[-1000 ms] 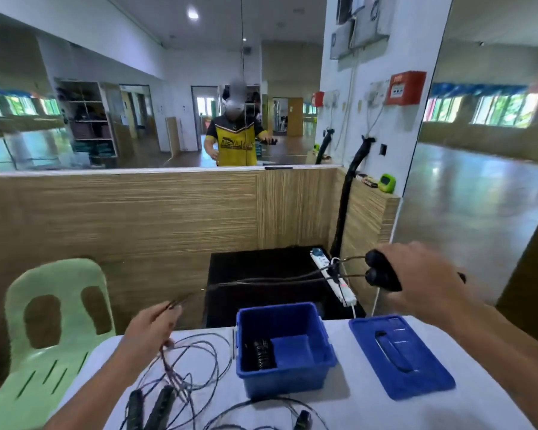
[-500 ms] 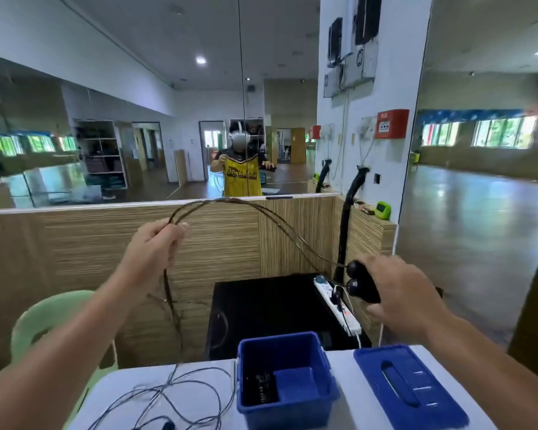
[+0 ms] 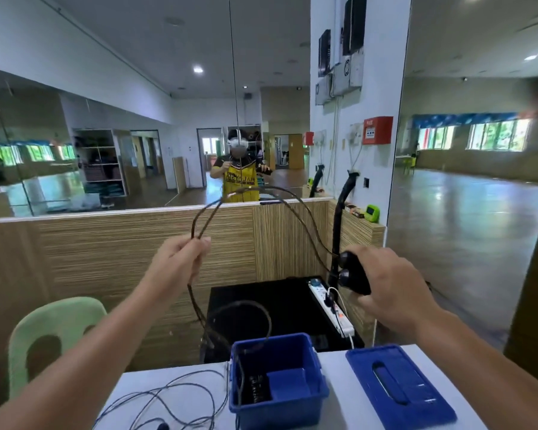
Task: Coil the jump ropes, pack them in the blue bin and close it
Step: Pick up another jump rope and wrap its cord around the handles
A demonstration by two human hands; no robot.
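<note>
My right hand (image 3: 389, 290) grips the two black handles (image 3: 353, 276) of a jump rope, held up above the table. Its dark cord (image 3: 295, 212) arcs up and left to my left hand (image 3: 177, 265), which pinches a doubled loop of it. More cord hangs below that hand and trails into the open blue bin (image 3: 311, 405), which stands on the white table (image 3: 156, 383) and has a dark coiled thing at its bottom. The blue lid (image 3: 398, 389) lies flat to the bin's right. Another jump rope (image 3: 180, 401) lies loose on the table at the left.
A pale green plastic chair (image 3: 53, 330) stands at the table's left. Behind the table is a low black stand (image 3: 271, 299) with a white power strip (image 3: 333, 308), then a wooden partition (image 3: 112, 256) under a wall mirror. A black hose (image 3: 339, 218) rises by the white pillar.
Both hands have risen from table height. My left hand lifted its pinch of cord and then swung right toward the right hand, so the rope now forms a tall loop.
</note>
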